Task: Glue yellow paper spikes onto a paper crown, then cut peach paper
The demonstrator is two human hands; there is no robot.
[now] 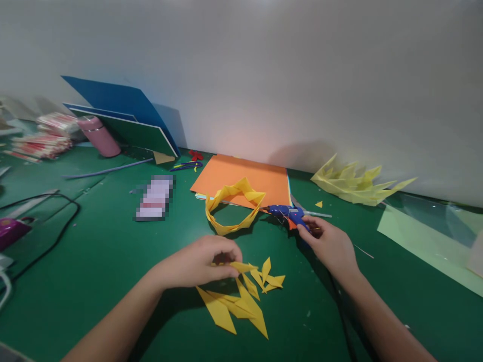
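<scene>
My left hand (pixel 211 261) pinches a folded yellow paper piece (pixel 244 267) between thumb and fingers, above the table. Under and beside it lie several more folded yellow paper pieces (pixel 222 314), pointed at their ends, with smaller ones (pixel 267 271) to the right. My right hand (pixel 332 244) has its fingers around the handle of a blue glue gun (pixel 289 213), whose nozzle points left. Just past that nozzle stands a yellow folded-paper ring (pixel 217 221), partly in front of a stack of orange paper (pixel 245 173). Part of the glue gun's handle is hidden by my fingers.
A pale yellow spiked paper crown (pixel 350 183) rests by the wall at right, near light green paper (pixel 422 246). A blurred phone-like rectangle (pixel 155 198), a pink bottle (pixel 98 136), blue boards (pixel 113 100) and a black cable (pixel 71 221) are at left.
</scene>
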